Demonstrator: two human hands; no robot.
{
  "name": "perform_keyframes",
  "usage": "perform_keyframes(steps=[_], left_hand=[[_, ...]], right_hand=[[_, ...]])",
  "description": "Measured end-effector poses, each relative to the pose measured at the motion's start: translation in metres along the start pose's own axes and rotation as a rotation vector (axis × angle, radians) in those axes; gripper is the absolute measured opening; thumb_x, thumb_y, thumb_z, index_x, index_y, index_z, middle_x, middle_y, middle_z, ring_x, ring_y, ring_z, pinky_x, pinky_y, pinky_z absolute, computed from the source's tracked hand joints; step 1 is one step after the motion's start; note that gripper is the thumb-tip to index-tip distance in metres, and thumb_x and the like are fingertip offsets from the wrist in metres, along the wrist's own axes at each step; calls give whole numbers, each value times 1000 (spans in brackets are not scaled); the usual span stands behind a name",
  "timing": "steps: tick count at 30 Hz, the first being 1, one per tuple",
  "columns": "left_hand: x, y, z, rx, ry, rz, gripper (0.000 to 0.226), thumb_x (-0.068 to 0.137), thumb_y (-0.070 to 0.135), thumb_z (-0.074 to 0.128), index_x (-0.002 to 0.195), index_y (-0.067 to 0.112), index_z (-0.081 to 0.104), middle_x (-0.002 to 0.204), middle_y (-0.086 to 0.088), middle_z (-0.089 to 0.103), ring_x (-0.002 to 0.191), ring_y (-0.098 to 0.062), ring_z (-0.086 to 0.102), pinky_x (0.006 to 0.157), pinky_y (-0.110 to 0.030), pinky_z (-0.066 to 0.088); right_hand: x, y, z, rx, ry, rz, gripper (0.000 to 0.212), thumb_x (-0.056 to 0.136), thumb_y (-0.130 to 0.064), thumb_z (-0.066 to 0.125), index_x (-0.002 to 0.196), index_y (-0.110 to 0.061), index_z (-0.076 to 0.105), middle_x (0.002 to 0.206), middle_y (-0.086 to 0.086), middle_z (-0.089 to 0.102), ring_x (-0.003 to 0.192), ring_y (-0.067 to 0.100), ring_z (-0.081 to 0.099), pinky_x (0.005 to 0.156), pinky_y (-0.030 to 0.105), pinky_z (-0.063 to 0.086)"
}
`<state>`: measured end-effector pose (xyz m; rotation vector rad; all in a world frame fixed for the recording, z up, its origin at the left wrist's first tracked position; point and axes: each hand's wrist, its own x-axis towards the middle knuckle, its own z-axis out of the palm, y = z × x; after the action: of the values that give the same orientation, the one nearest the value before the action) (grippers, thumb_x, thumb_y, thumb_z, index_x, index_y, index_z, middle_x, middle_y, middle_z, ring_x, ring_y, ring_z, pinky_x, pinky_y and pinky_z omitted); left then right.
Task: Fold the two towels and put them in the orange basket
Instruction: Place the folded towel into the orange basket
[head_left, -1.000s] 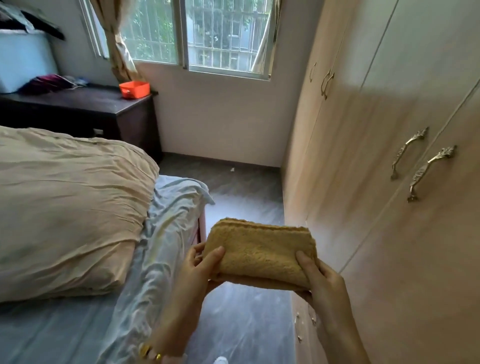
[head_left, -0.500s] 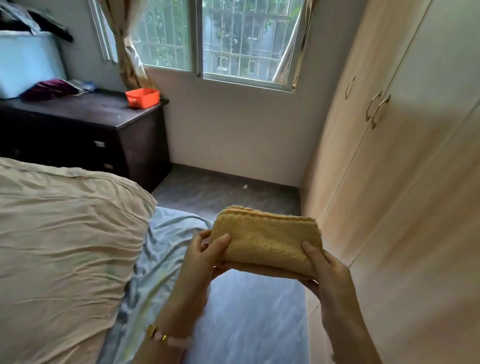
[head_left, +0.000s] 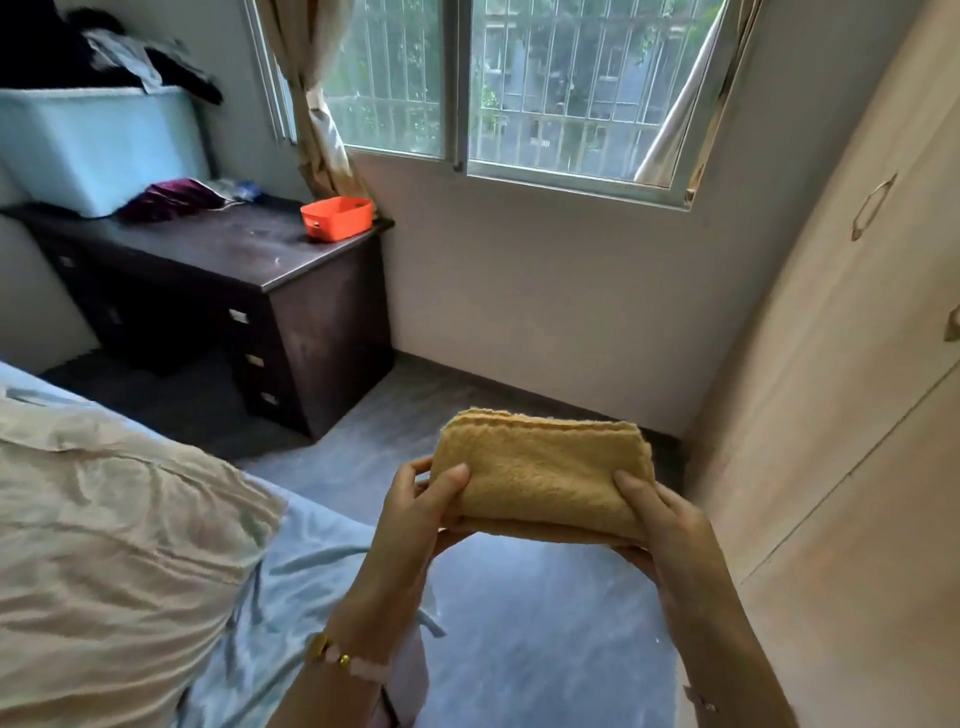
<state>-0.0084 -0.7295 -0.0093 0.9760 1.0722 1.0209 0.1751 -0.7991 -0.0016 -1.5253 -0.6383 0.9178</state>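
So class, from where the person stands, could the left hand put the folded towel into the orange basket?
Probably not yet: the left hand holds the folded towel over open floor, well short of the orange basket on the dresser. Nothing blocks the way.

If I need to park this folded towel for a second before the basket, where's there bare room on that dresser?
The dark dresser top is bare in the middle and front, between the orange basket at its window-side corner and the blue bin with maroon cloth crowding its far left. Both hands, left and right, hold the folded towel.
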Motion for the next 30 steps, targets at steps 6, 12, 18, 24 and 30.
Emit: perform_keyframes(steps=[6, 12, 18, 24, 30], left_hand=[[94, 16, 42, -42, 57, 13, 34, 88, 26, 59, 118, 13, 50, 115, -10, 60, 98, -21, 64, 65, -26, 57], [200, 20, 56, -62, 124, -13, 35, 89, 32, 56, 119, 15, 51, 115, -7, 59, 101, -20, 62, 67, -28, 56], [339, 35, 54, -130, 165, -41, 33, 89, 33, 54, 117, 15, 54, 119, -8, 58, 104, -22, 60, 77, -37, 54], [461, 81, 51, -136, 207, -12, 30, 90, 31, 53, 115, 14, 55, 110, -6, 62, 95, -18, 62, 77, -38, 54], [549, 110, 38, -136, 292, 27, 24, 91, 28, 52, 112, 17, 55, 95, 0, 64, 84, -12, 62, 67, -32, 50]], right_hand=[[114, -28, 9, 23, -70, 9, 38, 92, -33, 54, 120, -7, 59, 100, 5, 65, 82, 13, 63, 58, 18, 50], [225, -37, 44, -9, -132, 49, 35, 91, -33, 55, 116, -9, 61, 96, 4, 65, 80, 12, 63, 59, 20, 49], [345, -60, 102, -84, -190, 17, 24, 91, -29, 54, 108, -14, 64, 95, 2, 67, 85, 13, 63, 69, 25, 51], [457, -100, 168, -73, -242, 3, 20, 90, -27, 56, 100, -13, 66, 88, 1, 67, 83, 12, 62, 75, 31, 52], [548, -117, 229, -38, -329, 18, 24, 91, -28, 55, 102, -9, 65, 88, 1, 65, 81, 12, 60, 68, 24, 49]])
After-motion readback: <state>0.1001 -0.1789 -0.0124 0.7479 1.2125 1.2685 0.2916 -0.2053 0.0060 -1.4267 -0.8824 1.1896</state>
